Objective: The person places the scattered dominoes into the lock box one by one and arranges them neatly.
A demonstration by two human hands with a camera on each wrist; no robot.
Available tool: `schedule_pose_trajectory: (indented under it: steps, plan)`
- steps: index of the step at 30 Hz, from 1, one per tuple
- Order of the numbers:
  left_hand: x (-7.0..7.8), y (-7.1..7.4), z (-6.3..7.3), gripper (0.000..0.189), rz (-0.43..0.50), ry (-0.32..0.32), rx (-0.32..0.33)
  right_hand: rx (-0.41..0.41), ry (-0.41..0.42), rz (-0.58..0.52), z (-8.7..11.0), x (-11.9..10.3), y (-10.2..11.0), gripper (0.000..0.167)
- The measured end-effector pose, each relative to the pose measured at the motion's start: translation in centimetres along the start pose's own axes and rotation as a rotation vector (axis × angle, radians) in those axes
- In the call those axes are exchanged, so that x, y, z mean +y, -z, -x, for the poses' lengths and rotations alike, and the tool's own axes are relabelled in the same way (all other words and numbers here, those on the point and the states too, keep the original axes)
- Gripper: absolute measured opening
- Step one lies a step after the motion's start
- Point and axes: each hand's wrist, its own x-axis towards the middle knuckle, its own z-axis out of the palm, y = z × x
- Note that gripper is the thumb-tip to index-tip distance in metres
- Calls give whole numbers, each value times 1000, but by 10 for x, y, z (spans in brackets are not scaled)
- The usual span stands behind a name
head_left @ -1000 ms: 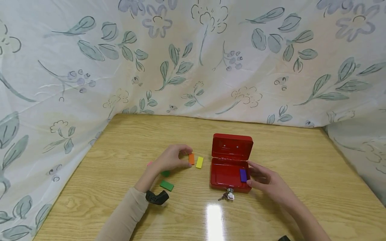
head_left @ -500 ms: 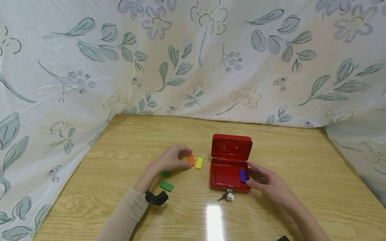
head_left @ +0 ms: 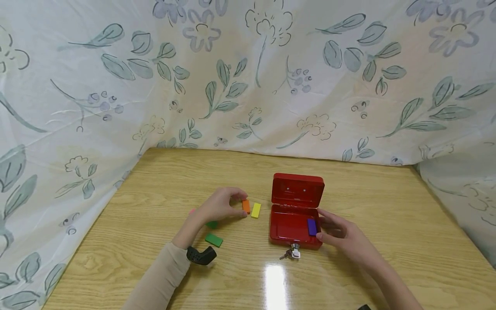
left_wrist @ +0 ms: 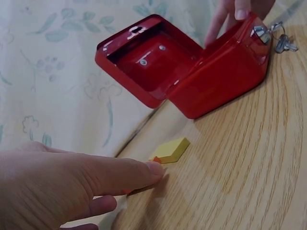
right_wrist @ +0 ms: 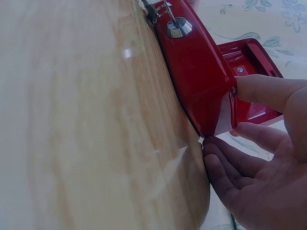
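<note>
My left hand [head_left: 220,206] pinches an orange block [head_left: 246,206] by its two ends, thumb at the near end, fingers at the far end. The block is on the table; in the left wrist view my thumb hides most of it. Just right of it lies a yellow block [head_left: 256,210]. A red cash box [head_left: 273,224] stands with its lid [head_left: 297,190] raised. One purple block [head_left: 312,227] lies inside along the right wall. My right hand [head_left: 348,238] holds the box at its right side, thumb at the front corner and fingers toward the back, as the right wrist view shows.
A green block [head_left: 214,240] lies near my left wrist. Another green piece [head_left: 212,224] and a pink one [head_left: 192,211] are partly hidden under that hand. Keys [head_left: 286,254] hang from the box's front lock [head_left: 296,246]. Floral cloth [head_left: 248,86] hangs behind the wooden table [head_left: 174,168].
</note>
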Motion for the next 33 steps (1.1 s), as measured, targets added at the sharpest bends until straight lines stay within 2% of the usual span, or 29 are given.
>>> schedule_pose_trajectory:
  steps: [7,20,33]
  plan:
    - [2,0,0,47,-5,18,-4,7,3,12,-1,1,0,71]
    - [4,2,-1,48,-18,5,9,20,8,19,0,1,-1,71]
    - [17,4,2,48,-46,-11,0,13,-3,11,2,-1,-2,72]
